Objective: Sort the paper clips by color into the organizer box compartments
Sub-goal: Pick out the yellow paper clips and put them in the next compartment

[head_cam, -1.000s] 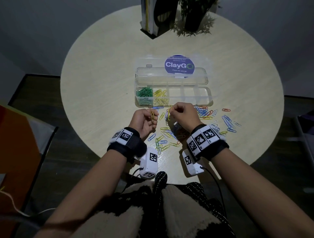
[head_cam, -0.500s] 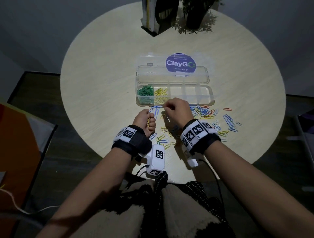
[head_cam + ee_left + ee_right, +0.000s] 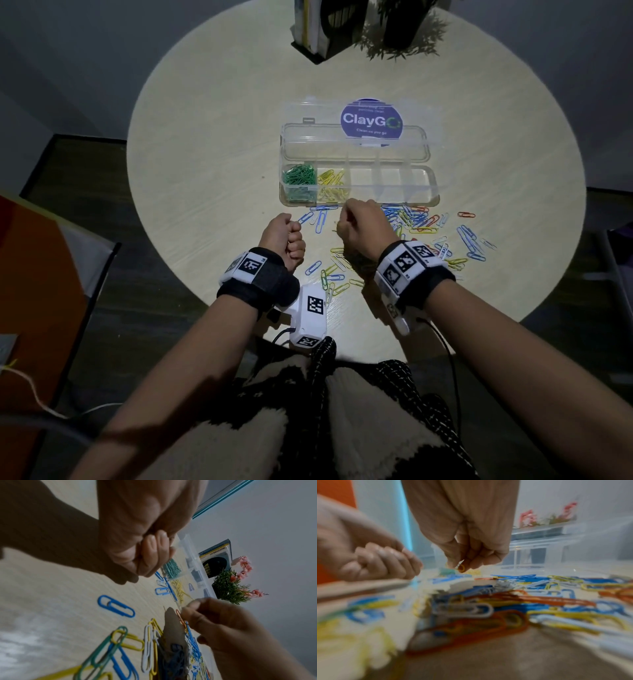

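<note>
The clear organizer box (image 3: pixel 424 192) lies open on the round table, with green clips (image 3: pixel 298 181) in its leftmost compartment and yellow clips (image 3: pixel 330 185) in the one beside it. Just in front of the yellow compartment, my right hand (image 3: pixel 342 222) pinches a yellow clip (image 3: pixel 461 567) at its fingertips. My left hand (image 3: pixel 294 236) is a tight fist to its left, above the table. The yellow clip it held a moment ago is hidden inside the curl. Loose mixed clips (image 3: pixel 416 219) lie under and to the right of my right hand.
More loose clips (image 3: pixel 337 274) lie between my wrists, and blue ones (image 3: pixel 320 219) sit in front of the box. The open lid (image 3: pixel 356 144) covers a purple sticker. A book stand (image 3: pixel 318 31) and a potted plant (image 3: pixel 407 31) stand at the far edge.
Both hands have moved forward toward the box. The left hand has closed into a fist over the yellow clip that showed between its fingers before.
</note>
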Motion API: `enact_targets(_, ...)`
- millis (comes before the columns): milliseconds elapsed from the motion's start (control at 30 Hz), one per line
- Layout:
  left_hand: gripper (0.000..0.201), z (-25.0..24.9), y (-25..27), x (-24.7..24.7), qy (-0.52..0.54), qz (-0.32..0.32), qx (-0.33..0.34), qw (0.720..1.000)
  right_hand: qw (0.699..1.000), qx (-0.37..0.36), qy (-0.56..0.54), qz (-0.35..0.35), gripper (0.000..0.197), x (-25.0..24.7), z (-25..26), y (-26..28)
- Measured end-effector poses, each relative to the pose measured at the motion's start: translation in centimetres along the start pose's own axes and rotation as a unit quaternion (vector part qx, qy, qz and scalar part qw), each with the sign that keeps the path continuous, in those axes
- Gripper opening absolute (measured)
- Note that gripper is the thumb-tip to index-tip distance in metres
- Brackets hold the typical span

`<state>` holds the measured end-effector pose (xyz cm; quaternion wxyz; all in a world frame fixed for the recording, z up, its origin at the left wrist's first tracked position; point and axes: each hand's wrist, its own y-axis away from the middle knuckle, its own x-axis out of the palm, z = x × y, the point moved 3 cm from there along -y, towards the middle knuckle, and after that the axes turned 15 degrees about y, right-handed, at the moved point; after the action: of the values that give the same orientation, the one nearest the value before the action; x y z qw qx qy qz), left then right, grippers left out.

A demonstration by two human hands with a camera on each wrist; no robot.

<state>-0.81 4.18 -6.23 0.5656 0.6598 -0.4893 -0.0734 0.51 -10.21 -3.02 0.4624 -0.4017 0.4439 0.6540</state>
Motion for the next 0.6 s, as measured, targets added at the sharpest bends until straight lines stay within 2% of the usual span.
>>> enact_targets(33, 0.040, 0.1, 0.0, -0.1, 0.001, -0.001, 0.000, 1.000, 0.999, 0.008, -0.043, -0.015, 0.010, -0.3, -0.2, 0.6)
enact_targets(100, 0.039, 0.3, 0.1, -0.4, 0.004, -0.003, 0.001, 1.000, 0.998, -0.006, -0.068, 0.005, 0.012, -0.2, -0.3, 1.9)
enact_targets(200, 0.039, 0.5, 0.1, -0.7, 0.003, -0.006, -0.001, 1.000, 0.996, -0.050, 0.012, 0.074, 0.021, 0.8, -0.8, 3.4)
enact_targets(400, 0.039, 1.0, 0.3, -0.8, -0.007, -0.005, -0.006, 1.000, 0.999, 0.039, -0.003, 0.030, 0.027, 0.6, -2.7, 3.4)
enact_targets(500, 0.039, 1.2, 0.5, -0.7, -0.010, -0.001, -0.006, 1.000, 0.999, 0.022, 0.014, 0.031, 0.022, 0.7, -1.7, 3.8)
enact_targets(600, 0.039, 1.1, 0.8, -0.8, -0.012, -0.002, 0.000, 1.000, 0.996, -0.008, 0.061, 0.060, 0.020, 1.5, -0.3, 4.4)
